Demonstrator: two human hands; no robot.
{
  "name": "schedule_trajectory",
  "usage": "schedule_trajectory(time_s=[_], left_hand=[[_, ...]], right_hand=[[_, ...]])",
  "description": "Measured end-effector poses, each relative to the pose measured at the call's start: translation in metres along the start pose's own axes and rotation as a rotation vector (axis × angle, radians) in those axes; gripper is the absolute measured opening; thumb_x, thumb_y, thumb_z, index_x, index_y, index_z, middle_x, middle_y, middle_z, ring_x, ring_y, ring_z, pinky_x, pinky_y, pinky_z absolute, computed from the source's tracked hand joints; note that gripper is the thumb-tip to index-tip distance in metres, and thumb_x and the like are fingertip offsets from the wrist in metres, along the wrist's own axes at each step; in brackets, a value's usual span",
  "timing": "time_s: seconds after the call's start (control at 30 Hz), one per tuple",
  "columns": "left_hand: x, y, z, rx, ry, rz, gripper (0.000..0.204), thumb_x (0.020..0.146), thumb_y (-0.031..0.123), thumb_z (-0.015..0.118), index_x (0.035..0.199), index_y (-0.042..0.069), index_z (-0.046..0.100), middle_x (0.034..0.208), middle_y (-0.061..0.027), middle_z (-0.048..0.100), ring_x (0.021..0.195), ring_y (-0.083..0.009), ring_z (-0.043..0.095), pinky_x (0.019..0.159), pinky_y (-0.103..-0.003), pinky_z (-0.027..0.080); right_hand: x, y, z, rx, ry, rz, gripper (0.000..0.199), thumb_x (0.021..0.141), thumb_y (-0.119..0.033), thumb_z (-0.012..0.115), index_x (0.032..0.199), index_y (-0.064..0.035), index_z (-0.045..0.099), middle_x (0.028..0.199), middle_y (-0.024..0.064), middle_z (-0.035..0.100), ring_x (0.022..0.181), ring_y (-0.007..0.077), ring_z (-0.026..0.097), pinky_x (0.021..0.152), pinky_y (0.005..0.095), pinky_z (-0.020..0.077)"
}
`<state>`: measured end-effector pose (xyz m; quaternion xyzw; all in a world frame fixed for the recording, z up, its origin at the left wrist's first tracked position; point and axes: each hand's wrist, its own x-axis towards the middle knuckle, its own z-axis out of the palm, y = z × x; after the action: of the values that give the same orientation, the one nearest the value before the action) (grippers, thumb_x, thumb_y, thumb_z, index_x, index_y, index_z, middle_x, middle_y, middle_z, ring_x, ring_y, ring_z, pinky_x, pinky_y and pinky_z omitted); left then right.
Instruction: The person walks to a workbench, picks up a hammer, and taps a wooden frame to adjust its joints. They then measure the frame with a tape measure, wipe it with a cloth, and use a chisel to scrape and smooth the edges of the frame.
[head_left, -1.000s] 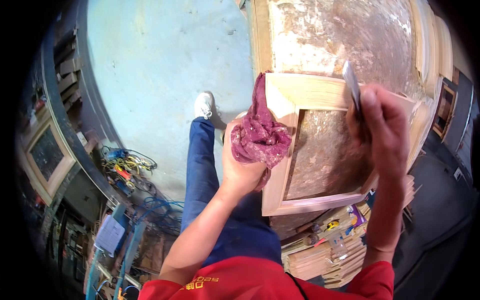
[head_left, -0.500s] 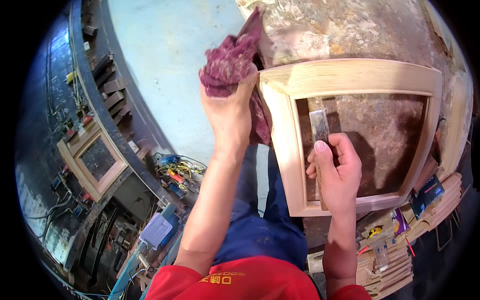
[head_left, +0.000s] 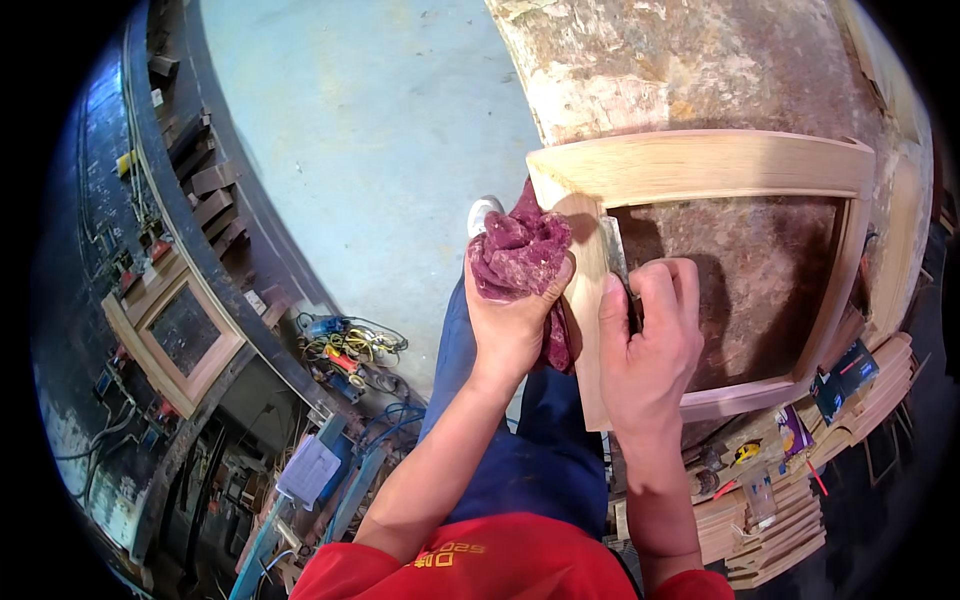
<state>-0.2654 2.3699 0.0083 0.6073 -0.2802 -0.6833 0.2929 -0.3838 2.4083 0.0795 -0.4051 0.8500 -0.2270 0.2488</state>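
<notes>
A pale wooden frame (head_left: 700, 162) with a wide opening lies on the worn, stained bench top (head_left: 690, 70). My left hand (head_left: 506, 335) is closed around a crumpled maroon cloth (head_left: 520, 255), which bunches up above the fingers and hangs down beside the frame's left side. My right hand (head_left: 652, 350) is closed on a flat metal blade (head_left: 613, 240) that looks like a chisel. Its squared tip points away from me, along the inner edge of the frame's left side. Most of the blade's near part is hidden by my fingers.
Stacked wooden strips (head_left: 770, 535), a yellow tape measure (head_left: 746, 452) and a dark blue box (head_left: 845, 380) lie at the right. Another wooden frame (head_left: 180, 335) is on the left bench. Tangled cables and power tools (head_left: 350, 350) lie on the floor at left.
My left hand has come nearer and to the right with the cloth, up to the frame's left side. My right hand has moved left and slightly nearer, bringing the blade against the frame's inner edge.
</notes>
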Motion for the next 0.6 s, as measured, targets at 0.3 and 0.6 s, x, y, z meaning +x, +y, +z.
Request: schedule_trajectory(time_s=[0.3,0.6], left_hand=[[0.007,-0.009,-0.013,0.010,-0.100,-0.062,0.065,0.079,0.004,0.089,0.131,0.002,0.049,0.124,-0.0087,0.063,0.113,-0.0164,0.063,0.099,-0.033,0.052],[-0.026,0.019,-0.043,0.330,-0.295,0.251,0.057,0.080,-0.003,0.082,0.128,0.002,0.051,0.121,-0.0098,0.064,0.110,-0.0172,0.064,0.095,-0.033,0.053]], right_hand=[[0.010,-0.007,0.007,0.054,0.034,-0.024,0.009,0.094,-0.007,0.068,0.096,-0.0027,0.060,0.099,0.0153,0.058,0.082,0.0361,0.064,0.068,0.0454,0.0520],[-0.061,-0.002,-0.025,0.333,-0.263,0.048,0.007,0.094,-0.003,0.068,0.096,-0.0006,0.062,0.086,0.0153,0.058,0.076,0.0332,0.060,0.068,0.0392,0.0496]])
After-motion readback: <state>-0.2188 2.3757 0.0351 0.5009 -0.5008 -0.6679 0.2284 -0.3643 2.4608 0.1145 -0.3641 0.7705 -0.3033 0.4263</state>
